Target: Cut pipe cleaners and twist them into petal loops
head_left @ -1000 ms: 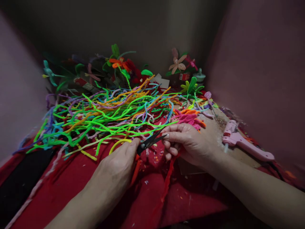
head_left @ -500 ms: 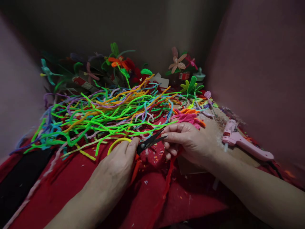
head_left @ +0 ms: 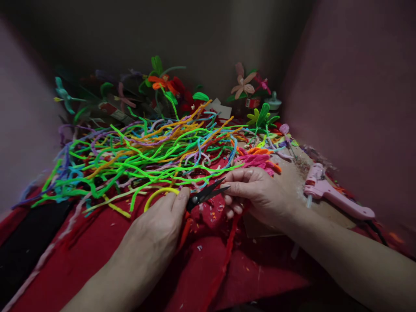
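Observation:
My left hand (head_left: pixel 162 221) is closed round the handles of a pair of scissors (head_left: pixel 202 197). Their black blades stand apart, with the tips at the fingers of my right hand (head_left: pixel 248 190). A red fuzzy stem (head_left: pixel 229 249) hangs down from my right hand, whose fingers are pinched on it; its upper end is hidden. Behind both hands lies a pile of pipe cleaners (head_left: pixel 156 151), mostly green, orange and blue. Pink and orange fuzzy pieces (head_left: pixel 256 159) lie just beyond my right hand.
A pink glue gun (head_left: pixel 338 197) rests on brown cardboard (head_left: pixel 289 177) at the right. Fuzzy flowers, one orange (head_left: pixel 162 82) and one peach (head_left: pixel 243 84), stand at the back. Small scraps dot the red cloth (head_left: pixel 107 255). A black object (head_left: pixel 32 242) lies at the left.
The view has shifted very slightly. The scissors' blades and both hands keep nearly the same places.

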Demonstrator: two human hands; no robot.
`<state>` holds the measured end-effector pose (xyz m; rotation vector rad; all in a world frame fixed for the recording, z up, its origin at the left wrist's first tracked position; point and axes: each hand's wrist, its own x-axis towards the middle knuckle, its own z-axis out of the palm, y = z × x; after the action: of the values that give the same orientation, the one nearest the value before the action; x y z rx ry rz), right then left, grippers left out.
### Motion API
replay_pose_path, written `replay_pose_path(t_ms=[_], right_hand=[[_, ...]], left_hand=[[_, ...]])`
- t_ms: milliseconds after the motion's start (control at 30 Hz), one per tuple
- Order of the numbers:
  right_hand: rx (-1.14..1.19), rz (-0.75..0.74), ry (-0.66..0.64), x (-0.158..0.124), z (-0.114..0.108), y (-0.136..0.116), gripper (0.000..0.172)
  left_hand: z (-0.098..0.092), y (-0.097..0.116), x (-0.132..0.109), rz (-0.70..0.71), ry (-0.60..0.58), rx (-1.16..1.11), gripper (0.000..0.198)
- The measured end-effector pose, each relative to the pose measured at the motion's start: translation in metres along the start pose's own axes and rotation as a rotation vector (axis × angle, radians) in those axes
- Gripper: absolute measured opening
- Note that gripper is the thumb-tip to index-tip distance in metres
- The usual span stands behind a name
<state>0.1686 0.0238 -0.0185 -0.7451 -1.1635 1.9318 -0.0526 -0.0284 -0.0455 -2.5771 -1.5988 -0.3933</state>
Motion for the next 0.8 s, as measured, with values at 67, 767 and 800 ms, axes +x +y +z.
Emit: replay_pose_path(t_ms=[67,767,800], right_hand=[[-0.010,-0.002,0.007,0.000,0.000,0.000,0.011],[0.012,0.018,0.023,-0.001,0.003,-0.001,0.008],[0.035,0.045,-0.001,-0.001,0.003,-0.001,0.007]], left_hand=[[0.000,0.000,0.000,0.009,-0.003,0.010,0.042],[-0.016,0.009,0.005,-0.091,0.214,-0.231,0.042],[-0.022,0.012,0.007,-0.155,0.265,-0.315,0.043]])
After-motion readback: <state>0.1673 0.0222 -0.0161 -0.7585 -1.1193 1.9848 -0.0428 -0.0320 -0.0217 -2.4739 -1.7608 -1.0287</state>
